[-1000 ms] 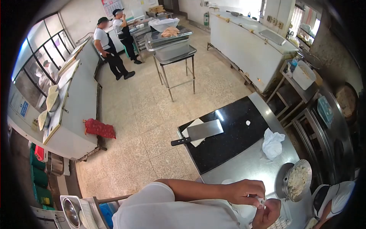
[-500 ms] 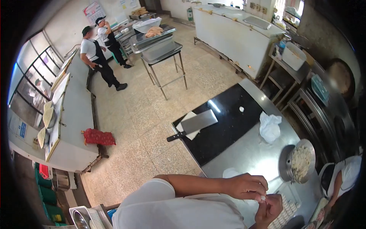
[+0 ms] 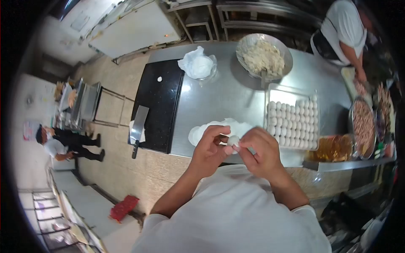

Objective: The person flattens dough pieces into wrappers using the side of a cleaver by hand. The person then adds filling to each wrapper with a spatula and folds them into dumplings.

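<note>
The white piece (image 3: 233, 141) (pinched) is partly hidden.

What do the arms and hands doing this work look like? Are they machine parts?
No, they're a person's. The left hand and right hand are ungloved, and the forearms are bare, with no watch or bracelet visible. The short, loose sleeves are plain white, matching the shirt. No cables show.
</note>
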Available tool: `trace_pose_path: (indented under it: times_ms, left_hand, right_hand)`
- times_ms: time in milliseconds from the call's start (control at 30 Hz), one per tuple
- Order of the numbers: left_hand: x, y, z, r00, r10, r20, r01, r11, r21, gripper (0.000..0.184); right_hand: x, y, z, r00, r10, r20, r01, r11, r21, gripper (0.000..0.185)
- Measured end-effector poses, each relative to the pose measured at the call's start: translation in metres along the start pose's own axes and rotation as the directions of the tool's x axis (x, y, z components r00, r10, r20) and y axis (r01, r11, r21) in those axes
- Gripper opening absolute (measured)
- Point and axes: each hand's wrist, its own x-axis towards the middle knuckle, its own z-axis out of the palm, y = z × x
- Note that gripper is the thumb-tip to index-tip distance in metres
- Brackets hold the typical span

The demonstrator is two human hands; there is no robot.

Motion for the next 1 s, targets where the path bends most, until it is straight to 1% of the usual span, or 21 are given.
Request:
trace_pose_path:
  times_ms: [33,67,100,133,167,233,267,333,367,433,467,533,567,633,667,733,800,867,933,967,1000]
  left_hand:
    - [-0.002,-0.001,0.003,0.999,-0.028,0.031,0.028,0.999,0.022,0.051]
    - [-0.004,-0.002,0.009,0.988,-0.157,0.01,0.155,0.964,-0.214,0.051]
    - [-0.005,-0.003,0.012,0.96,-0.281,0.007,0.255,0.861,-0.44,0.051]
    - [-0.005,-0.003,0.014,0.954,-0.294,0.061,0.284,0.818,-0.5,0.057]
    - [-0.004,-0.002,0.017,0.952,-0.301,0.066,0.293,0.821,-0.49,0.057]
    - [-0.001,0.009,0.024,0.906,-0.405,0.122,0.393,0.697,-0.6,0.062]
    - [0.0,0.01,0.024,0.909,-0.398,0.121,0.386,0.699,-0.602,0.062]
    - [0.009,0.009,0.02,0.918,-0.36,0.167,0.353,0.551,-0.756,0.063]
    - [0.013,0.01,0.016,0.921,-0.348,0.175,0.352,0.549,-0.759,0.063]
    - [0.017,0.012,0.006,0.894,-0.404,0.194,0.424,0.621,-0.659,0.063]
    - [0.015,0.01,0.0,0.89,-0.41,0.202,0.431,0.607,-0.667,0.063]
    - [0.012,0.004,-0.011,0.931,-0.363,0.05,0.331,0.775,-0.538,0.061]
    - [0.011,-0.001,-0.023,0.933,-0.355,0.054,0.323,0.764,-0.558,0.061]
    - [0.013,-0.007,-0.051,0.945,-0.252,0.208,0.303,0.916,-0.264,0.055]
    - [0.011,-0.011,-0.058,0.947,-0.247,0.206,0.299,0.91,-0.286,0.055]
    - [0.011,-0.005,-0.072,0.918,-0.314,0.244,0.356,0.922,-0.151,0.056]
    - [0.009,-0.009,-0.092,0.916,-0.307,0.257,0.357,0.918,-0.173,0.056]
    - [0.007,-0.013,-0.108,0.914,-0.293,0.281,0.355,0.913,-0.202,0.057]
    - [0.005,-0.02,-0.117,0.926,-0.265,0.269,0.306,0.943,-0.127,0.053]
    - [0.003,-0.023,-0.12,0.922,-0.254,0.293,0.31,0.937,-0.163,0.053]
    - [0.001,-0.026,-0.124,0.926,-0.253,0.279,0.306,0.938,-0.163,0.051]
  right_hand:
    - [-0.003,0.002,-0.002,0.999,0.022,-0.038,-0.021,1.0,0.018,0.016]
    - [-0.005,0.003,-0.007,0.994,0.106,-0.011,-0.103,0.985,0.135,0.017]
    - [-0.006,0.005,-0.01,0.984,0.174,0.029,-0.176,0.953,0.247,0.019]
    - [-0.01,0.01,-0.017,0.975,0.185,0.121,-0.217,0.908,0.359,0.023]
    - [-0.012,0.012,-0.016,0.976,0.188,0.111,-0.216,0.904,0.368,0.023]
    - [-0.014,0.013,-0.015,0.991,0.121,0.066,-0.136,0.8,0.584,0.039]
    - [-0.013,0.011,-0.015,0.991,0.114,0.068,-0.133,0.804,0.58,0.039]
    - [-0.011,0.006,-0.014,0.985,0.142,0.102,-0.173,0.873,0.456,0.055]
    - [-0.011,0.007,-0.011,0.985,0.139,0.099,-0.168,0.88,0.444,0.055]
    - [-0.014,0.011,-0.001,0.978,0.206,0.039,-0.208,0.925,0.319,0.058]
    - [-0.012,0.01,0.005,0.974,0.222,0.042,-0.224,0.924,0.31,0.058]
    - [-0.004,0.006,0.014,0.993,0.088,-0.083,-0.081,0.993,0.086,0.05]
    - [0.0,0.001,0.019,0.993,0.09,-0.07,-0.086,0.994,0.065,0.05]
    - [0.007,-0.01,0.029,0.968,0.253,-0.011,-0.251,0.964,0.09,0.043]
    - [0.008,-0.008,0.038,0.97,0.244,-0.002,-0.243,0.968,0.069,0.04]
    - [0.011,-0.005,0.055,0.968,0.249,0.035,-0.25,0.968,0.025,0.039]
    - [0.017,-0.007,0.07,0.964,0.259,0.065,-0.259,0.966,-0.019,0.038]
    - [0.024,-0.012,0.082,0.957,0.275,0.087,-0.265,0.958,-0.109,0.035]
    - [0.029,-0.016,0.095,0.947,0.304,0.107,-0.286,0.945,-0.156,0.034]
    - [0.03,-0.018,0.1,0.942,0.313,0.12,-0.289,0.94,-0.18,0.033]
    - [0.03,-0.019,0.104,0.932,0.341,0.125,-0.318,0.932,-0.174,0.032]
